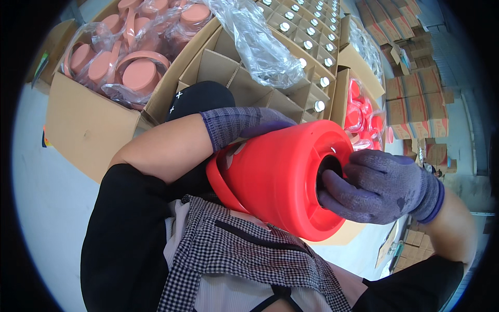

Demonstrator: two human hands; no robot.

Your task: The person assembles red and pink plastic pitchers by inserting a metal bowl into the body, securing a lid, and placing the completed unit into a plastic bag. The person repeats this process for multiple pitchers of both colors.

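Observation:
A large red plastic thermos jug (270, 177) lies tilted across my front, its round end turned to the right. Its red handle strap (222, 184) is at the left end. My left hand (260, 122), in a grey-purple glove, holds the jug along its far side; the fingertips are hidden behind it. At the right end, my gloved right hand (369, 184) has its bent fingers in the dark round opening (328, 169). What those fingers grip inside is hidden.
A carton (88, 122) at left holds pink handled lids (140, 75) in clear plastic. Beyond, a divided carton (249, 86) holds several white-capped pieces (319, 106), with crumpled plastic (267, 57) on top. Red parts (356, 114) fill another box; stacked cartons (418, 101) stand right.

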